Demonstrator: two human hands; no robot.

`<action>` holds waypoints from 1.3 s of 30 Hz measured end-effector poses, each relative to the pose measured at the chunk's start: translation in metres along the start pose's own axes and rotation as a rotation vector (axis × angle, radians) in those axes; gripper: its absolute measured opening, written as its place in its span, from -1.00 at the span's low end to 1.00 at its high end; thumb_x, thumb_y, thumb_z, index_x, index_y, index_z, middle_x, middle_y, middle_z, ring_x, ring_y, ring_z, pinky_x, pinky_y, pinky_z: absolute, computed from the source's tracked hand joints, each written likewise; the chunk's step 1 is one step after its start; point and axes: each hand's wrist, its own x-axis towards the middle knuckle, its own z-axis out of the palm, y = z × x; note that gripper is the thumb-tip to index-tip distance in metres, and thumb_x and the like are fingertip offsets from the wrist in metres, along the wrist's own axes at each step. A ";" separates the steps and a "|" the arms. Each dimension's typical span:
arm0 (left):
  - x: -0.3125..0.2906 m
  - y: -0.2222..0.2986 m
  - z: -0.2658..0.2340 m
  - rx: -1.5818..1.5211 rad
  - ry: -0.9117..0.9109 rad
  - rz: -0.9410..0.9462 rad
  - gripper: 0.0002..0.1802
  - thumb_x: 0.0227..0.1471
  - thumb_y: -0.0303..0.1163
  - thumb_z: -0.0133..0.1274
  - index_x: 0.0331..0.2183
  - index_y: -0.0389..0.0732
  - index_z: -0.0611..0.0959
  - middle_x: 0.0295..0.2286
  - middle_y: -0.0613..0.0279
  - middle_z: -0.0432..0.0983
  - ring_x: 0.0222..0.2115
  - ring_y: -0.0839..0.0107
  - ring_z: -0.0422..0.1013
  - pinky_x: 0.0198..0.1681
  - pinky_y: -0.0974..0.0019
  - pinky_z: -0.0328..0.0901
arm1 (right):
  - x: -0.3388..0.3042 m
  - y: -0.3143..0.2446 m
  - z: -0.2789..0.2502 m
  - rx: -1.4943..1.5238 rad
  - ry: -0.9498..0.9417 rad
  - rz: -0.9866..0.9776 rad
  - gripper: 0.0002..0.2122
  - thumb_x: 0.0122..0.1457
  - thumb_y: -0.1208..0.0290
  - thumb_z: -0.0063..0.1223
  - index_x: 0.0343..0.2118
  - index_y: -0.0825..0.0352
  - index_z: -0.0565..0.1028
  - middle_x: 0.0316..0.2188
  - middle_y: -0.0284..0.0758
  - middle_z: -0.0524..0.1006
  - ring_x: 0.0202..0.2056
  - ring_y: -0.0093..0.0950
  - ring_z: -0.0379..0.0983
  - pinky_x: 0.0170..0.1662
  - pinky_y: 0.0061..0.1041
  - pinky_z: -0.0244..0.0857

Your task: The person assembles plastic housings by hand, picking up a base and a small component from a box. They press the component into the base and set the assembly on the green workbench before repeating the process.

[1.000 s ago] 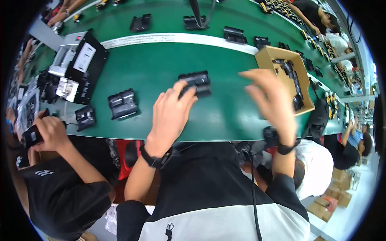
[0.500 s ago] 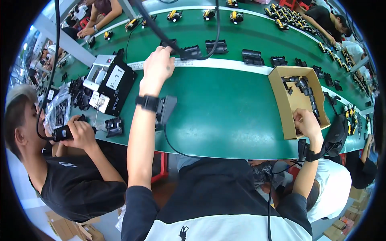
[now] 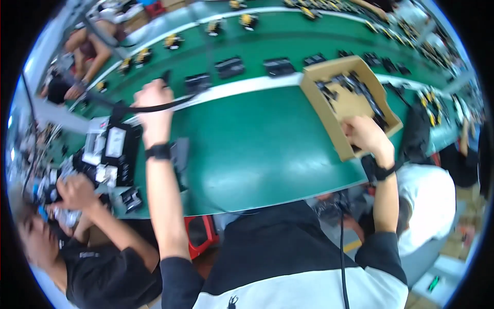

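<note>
My left hand is stretched to the far side of the green table, at the white rail. Its fingers are curled at a black plastic housing that sticks out past the fingertips; motion blurs the grip. My right hand reaches into the near end of an open cardboard box. Its fingers are bent together, and whatever they hold is hidden. Small black parts lie along the far end and right side of the box. Further black housings stand in a row beyond the rail.
Left of my arm stands a black-and-white device, with a small black part near the edge. A co-worker sits close on my left. Yellow-and-black units line the far belt. A black bag lies right of the box.
The view has swung, and the scene appears shifted left and tilted. My left hand stays at the far housing, which now sticks up from the fingertips. My right hand remains in the box.
</note>
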 end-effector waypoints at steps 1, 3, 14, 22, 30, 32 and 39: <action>-0.013 0.001 -0.017 -0.105 0.065 0.058 -0.83 0.18 -0.26 0.18 -0.22 -0.05 0.77 -0.21 0.10 0.73 -0.16 -0.04 0.63 -0.12 -0.19 0.49 | 0.003 -0.001 0.002 -0.079 0.012 -0.009 -0.88 0.06 0.53 0.32 -0.34 0.34 0.61 -0.48 -0.20 0.65 -0.29 -0.20 0.68 -0.21 -0.23 0.51; -0.056 0.008 -0.051 -0.239 0.128 0.133 -0.85 0.21 -0.27 0.20 -0.25 -0.09 0.75 -0.21 0.13 0.71 -0.13 0.00 0.60 -0.07 -0.15 0.45 | 0.003 0.002 -0.007 -0.040 -0.064 -0.050 -0.87 0.05 0.53 0.33 -0.36 0.34 0.58 -0.49 -0.21 0.65 -0.31 -0.20 0.67 -0.22 -0.25 0.51; -0.224 0.043 -0.098 -0.694 -0.262 0.101 -0.73 0.15 -0.48 0.31 -0.09 -0.20 0.70 -0.02 0.19 0.60 -0.06 0.10 0.50 0.09 0.10 0.35 | -0.010 -0.054 -0.050 0.582 0.224 -0.068 -0.93 0.35 0.58 0.23 -0.16 0.44 0.62 -0.28 -0.36 0.70 -0.32 -0.56 0.64 -0.23 -0.53 0.51; -0.191 0.035 -0.087 -1.079 -0.230 0.142 -0.52 0.13 -0.62 0.24 0.10 -0.16 0.71 0.05 0.20 0.60 -0.04 0.11 0.50 0.05 0.11 0.40 | -0.029 -0.141 -0.003 0.818 0.024 0.016 -0.91 0.34 0.63 0.21 -0.13 0.43 0.59 -0.15 -0.35 0.69 -0.28 -0.56 0.61 -0.25 -0.52 0.52; -0.153 0.033 -0.057 -0.627 -0.200 0.585 -0.62 0.10 -0.56 0.27 -0.01 -0.14 0.74 0.03 0.22 0.61 -0.05 0.13 0.51 0.01 0.10 0.41 | -0.007 -0.154 0.055 0.192 0.219 -0.461 -0.83 0.18 0.62 0.30 -0.17 0.34 0.60 -0.16 -0.28 0.57 -0.13 -0.25 0.56 -0.13 -0.35 0.46; -0.151 0.033 -0.064 -0.675 -0.310 0.519 -0.70 0.07 -0.52 0.31 -0.10 -0.18 0.75 -0.01 0.22 0.60 -0.09 0.15 0.51 0.00 0.10 0.41 | -0.004 -0.159 0.051 0.201 0.108 -0.487 -0.84 0.17 0.59 0.31 -0.19 0.34 0.60 -0.20 -0.26 0.55 -0.14 -0.19 0.52 -0.10 -0.30 0.43; -0.167 0.039 -0.052 -0.856 -0.357 0.380 -0.82 0.07 -0.48 0.34 -0.23 -0.21 0.74 -0.07 0.21 0.58 -0.13 0.14 0.50 0.03 0.10 0.40 | 0.020 -0.164 0.025 0.204 0.111 -0.549 -0.88 0.18 0.57 0.30 -0.23 0.34 0.61 -0.26 -0.24 0.54 -0.18 -0.18 0.50 -0.12 -0.25 0.41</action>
